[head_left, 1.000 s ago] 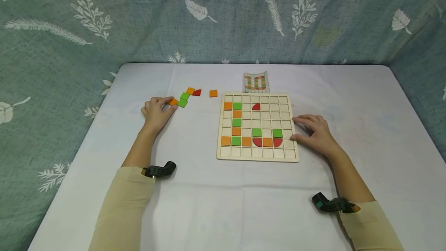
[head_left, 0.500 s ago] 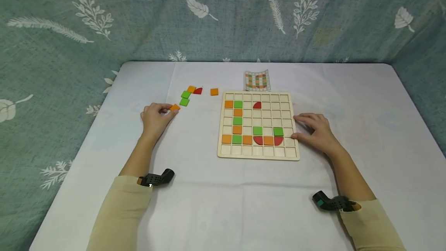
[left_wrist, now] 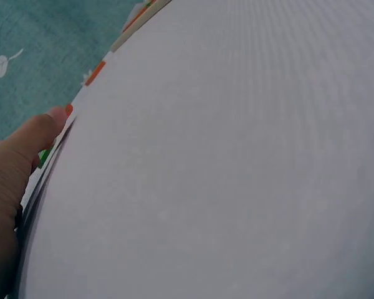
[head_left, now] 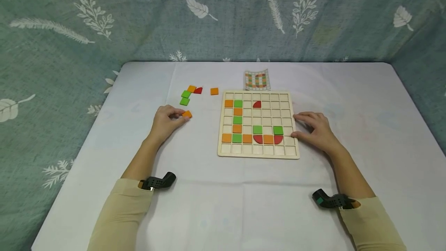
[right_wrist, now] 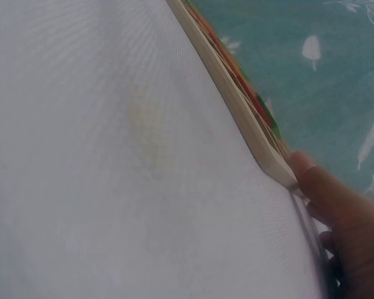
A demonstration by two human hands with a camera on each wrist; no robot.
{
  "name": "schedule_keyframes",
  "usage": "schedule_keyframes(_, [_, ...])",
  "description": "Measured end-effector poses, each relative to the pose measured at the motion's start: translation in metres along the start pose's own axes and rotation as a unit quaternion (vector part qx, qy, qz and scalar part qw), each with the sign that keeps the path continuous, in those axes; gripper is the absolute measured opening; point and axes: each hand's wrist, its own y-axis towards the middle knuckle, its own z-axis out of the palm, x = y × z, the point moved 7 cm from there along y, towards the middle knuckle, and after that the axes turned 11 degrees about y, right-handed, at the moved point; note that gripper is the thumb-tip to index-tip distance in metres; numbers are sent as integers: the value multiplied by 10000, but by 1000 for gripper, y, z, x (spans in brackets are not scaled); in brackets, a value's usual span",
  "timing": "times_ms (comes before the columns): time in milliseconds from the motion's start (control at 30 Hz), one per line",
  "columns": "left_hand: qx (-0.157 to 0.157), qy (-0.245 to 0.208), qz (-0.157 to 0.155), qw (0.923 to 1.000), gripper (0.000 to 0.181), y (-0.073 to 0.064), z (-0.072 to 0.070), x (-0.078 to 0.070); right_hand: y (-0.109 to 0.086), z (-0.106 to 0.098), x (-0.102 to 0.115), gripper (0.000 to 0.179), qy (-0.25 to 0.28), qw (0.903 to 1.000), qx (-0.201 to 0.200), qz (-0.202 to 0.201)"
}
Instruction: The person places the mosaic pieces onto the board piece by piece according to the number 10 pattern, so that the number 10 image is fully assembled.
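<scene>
In the head view my left hand (head_left: 165, 122) pinches an orange square tile (head_left: 187, 114) between thumb and fingers, left of the wooden grid board (head_left: 258, 156). The left wrist view shows only a sliver of that tile (left_wrist: 68, 109) at the thumb tip. On the board sit orange and green squares, along with red quarter-circle pieces. My right hand (head_left: 316, 131) touches the board's right edge, with its thumb and fingertips spread apart along it. In the right wrist view the thumb (right_wrist: 321, 184) lies against the board's edge (right_wrist: 249, 134).
Loose tiles lie left of the board: two green squares (head_left: 185, 101), an orange square (head_left: 191, 88) beside a red quarter-circle (head_left: 198, 90), and another orange square (head_left: 214, 91) nearer the board. A curled pattern card (head_left: 257, 79) is behind the board. A leaf-print cloth (head_left: 223, 18) hangs behind the table.
My left hand has drawn the orange tile away from the loose green ones, toward me and to the right. My right hand stays at the board's edge.
</scene>
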Motion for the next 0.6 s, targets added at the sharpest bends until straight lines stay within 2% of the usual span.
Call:
schedule_keyframes(167, [177,-255,250,9992,30,1,11,-16,-1,-1,-1,58,43,10000,-20,12])
schedule_keyframes(367, [336,-240,555,9976,28,-1,24,-35,-2,1,-3,59,53,10000,-7,46])
schedule_keyframes(600, [463,-248,986,9937,23,3,39,-62,-1,0,-2,59,33,10000,-10,90])
